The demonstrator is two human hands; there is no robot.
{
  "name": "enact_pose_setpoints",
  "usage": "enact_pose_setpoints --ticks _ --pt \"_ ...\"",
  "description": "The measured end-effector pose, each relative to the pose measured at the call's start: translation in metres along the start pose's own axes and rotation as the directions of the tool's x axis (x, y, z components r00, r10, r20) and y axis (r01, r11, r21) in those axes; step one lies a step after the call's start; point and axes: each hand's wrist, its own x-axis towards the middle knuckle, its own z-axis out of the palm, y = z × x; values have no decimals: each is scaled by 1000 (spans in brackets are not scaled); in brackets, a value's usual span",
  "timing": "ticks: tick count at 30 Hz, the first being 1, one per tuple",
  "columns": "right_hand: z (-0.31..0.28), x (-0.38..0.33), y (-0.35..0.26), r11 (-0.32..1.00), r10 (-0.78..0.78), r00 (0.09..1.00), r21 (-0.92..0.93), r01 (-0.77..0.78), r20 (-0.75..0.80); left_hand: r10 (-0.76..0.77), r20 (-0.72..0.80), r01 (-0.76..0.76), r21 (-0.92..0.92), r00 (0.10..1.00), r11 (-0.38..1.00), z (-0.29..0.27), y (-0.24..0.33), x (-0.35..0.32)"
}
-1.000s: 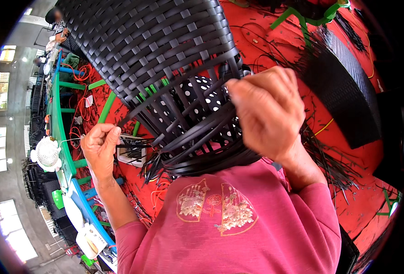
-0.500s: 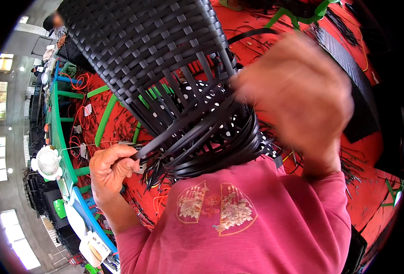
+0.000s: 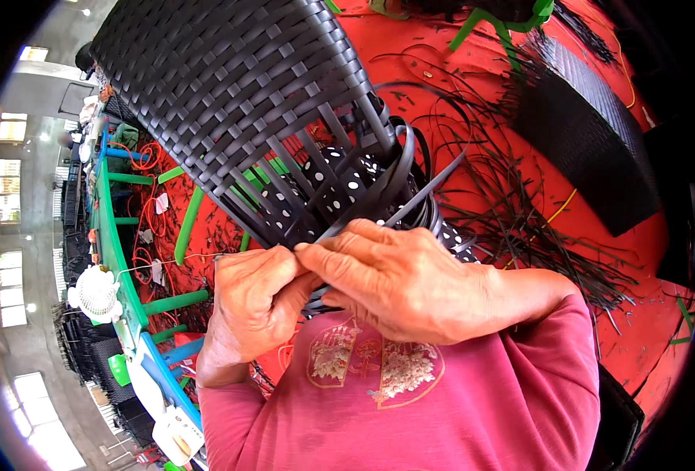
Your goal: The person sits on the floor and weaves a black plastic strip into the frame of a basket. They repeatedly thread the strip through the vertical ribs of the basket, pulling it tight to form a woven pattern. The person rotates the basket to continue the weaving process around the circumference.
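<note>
In front of me leans a black woven panel (image 3: 229, 94), closely woven at the top, with bare upright slats (image 3: 284, 184) near its lower end. Just below the slats my left hand (image 3: 253, 302) is closed, thumb and fingers pinched together. Against its fingertips, my right hand (image 3: 406, 286) pinches too, its fingers bent over. Between them they grip a black flat strip (image 3: 434, 184), which loops away to the upper right beside the panel's edge. The pinched part is mostly hidden by my fingers. Polka-dot cloth (image 3: 347, 184) shows behind the slats.
Strip scraps litter the red floor (image 3: 410, 39). A long dark woven piece (image 3: 591, 141) lies at the right. To the left stand a green-edged table (image 3: 116, 243), a small white fan (image 3: 96, 294) and green bars (image 3: 190, 224). A person (image 3: 88, 59) is partly visible at the far left.
My right hand has come down and left from the upper right to meet my left hand. The left hand has shifted right and slightly down. The strip now loops at the right of the panel.
</note>
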Motion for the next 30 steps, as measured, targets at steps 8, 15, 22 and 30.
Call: enact_pose_setpoints --ticks 8,15,22,30 --pt "-65 -17 21 979 58 984 -182 -88 -166 -257 150 284 -200 955 938 -16 -25 -14" --pt "-44 -16 24 955 -11 967 -290 -65 -255 -313 81 319 -77 946 945 -9 -18 4" --pt "-52 -22 31 995 -68 983 -84 54 -172 -177 168 208 -192 970 959 -5 1 21" --pt "-62 -25 34 971 43 969 -219 -98 -242 -341 69 348 -133 937 928 -5 -11 14"
